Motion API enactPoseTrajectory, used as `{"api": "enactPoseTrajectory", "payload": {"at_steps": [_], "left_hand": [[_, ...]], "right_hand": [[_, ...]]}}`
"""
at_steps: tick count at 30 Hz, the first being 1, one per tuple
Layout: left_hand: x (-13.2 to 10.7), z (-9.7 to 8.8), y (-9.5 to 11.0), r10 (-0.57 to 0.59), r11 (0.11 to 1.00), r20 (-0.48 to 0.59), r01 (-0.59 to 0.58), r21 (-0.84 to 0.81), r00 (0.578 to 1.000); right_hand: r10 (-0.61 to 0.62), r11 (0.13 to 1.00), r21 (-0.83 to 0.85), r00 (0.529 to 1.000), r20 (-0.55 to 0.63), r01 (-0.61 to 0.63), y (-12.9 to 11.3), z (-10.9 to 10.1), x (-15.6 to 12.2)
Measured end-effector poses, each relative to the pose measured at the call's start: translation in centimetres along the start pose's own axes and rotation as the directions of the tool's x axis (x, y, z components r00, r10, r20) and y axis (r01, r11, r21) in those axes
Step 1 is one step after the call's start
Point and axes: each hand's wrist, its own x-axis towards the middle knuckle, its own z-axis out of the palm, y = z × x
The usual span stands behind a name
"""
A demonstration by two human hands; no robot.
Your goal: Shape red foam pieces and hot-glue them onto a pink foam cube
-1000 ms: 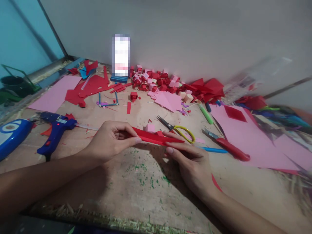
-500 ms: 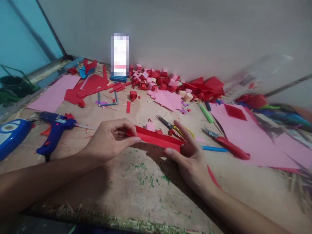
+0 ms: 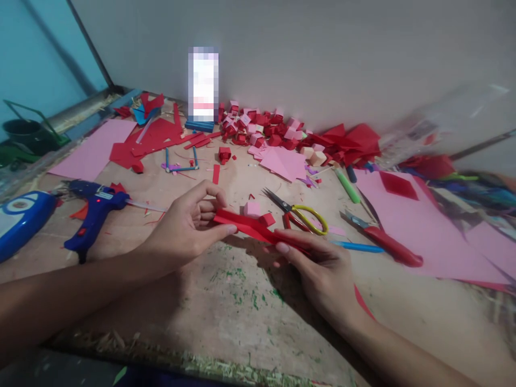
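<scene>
A folded red paper strip is stretched between my two hands, just above the worktop. My left hand has its left end, thumb along the near side and the index finger bent behind. Closed on the other end is my right hand, with the thumb in front and the fingers stretched along the strip. Behind the paper are a pink paper cube, a small red paper cube and scissors with one red and one yellow handle loop.
At the left are a blue glue gun and a blue-and-white tool. Many folded cubes are heaped by the wall near a lit phone. At the right, a red-handled cutter overlaps pink paper.
My right-hand fingers have come down from a raised pose and closed along the strip. My left index finger has lifted slightly off the paper. The view has shifted a little.
</scene>
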Motion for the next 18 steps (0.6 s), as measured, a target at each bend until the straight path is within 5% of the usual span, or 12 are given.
{"api": "enactPoseTrajectory", "payload": {"at_steps": [7, 18], "left_hand": [[0.2, -0.2, 0.4, -0.078, 0.993, 0.189, 0.060, 0.098, 0.979], [0.3, -0.1, 0.4, -0.069, 0.978, 0.154, 0.037, 0.204, 0.986]], "right_hand": [[-0.072, 0.994, -0.078, 0.997, 0.022, 0.074, 0.0, -0.3, -0.1], [-0.032, 0.999, -0.025, 0.996, 0.079, 0.034, -1.2, 0.1, 0.0]]}}
